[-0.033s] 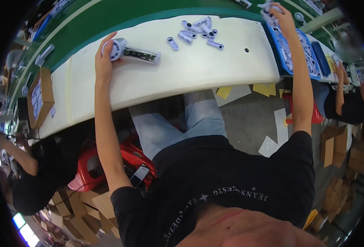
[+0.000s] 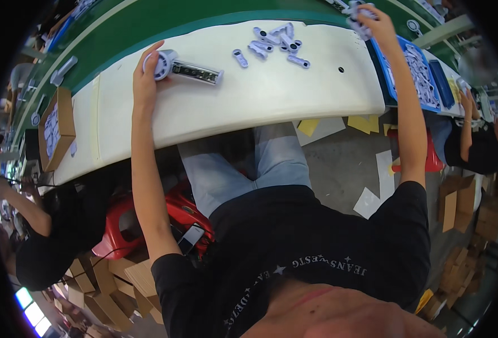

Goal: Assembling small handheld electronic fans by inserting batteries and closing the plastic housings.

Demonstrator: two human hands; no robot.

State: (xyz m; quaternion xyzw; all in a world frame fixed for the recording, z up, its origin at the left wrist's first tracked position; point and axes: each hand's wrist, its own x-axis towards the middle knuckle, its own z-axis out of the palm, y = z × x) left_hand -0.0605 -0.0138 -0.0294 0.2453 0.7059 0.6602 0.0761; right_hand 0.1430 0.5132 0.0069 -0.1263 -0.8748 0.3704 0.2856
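My left hand (image 2: 144,76) is closed around the round slotted head of a white handheld device (image 2: 195,73). Its bar, with a dark strip of parts under a clear cover, lies over the white tabletop and points right. Up at the far right, my right hand (image 2: 378,27) is closed on several small white plastic parts (image 2: 357,21), held beyond the near part of a blue tray (image 2: 388,84). That tray holds many similar white parts (image 2: 421,73). Between my hands, a loose pile of small white parts with dark round spots (image 2: 277,40) rests on the tabletop.
The white table (image 2: 232,110) borders a green conveyor surface (image 2: 204,12). A cardboard box of white parts (image 2: 63,127) stands at its left end. Co-workers (image 2: 63,225) sit on both sides. A red stool (image 2: 111,236) and cardboard boxes (image 2: 111,287) are below.
My right hand has moved slightly left and nearer with the white parts. The left hand still holds the device; the whole view has shifted slightly.
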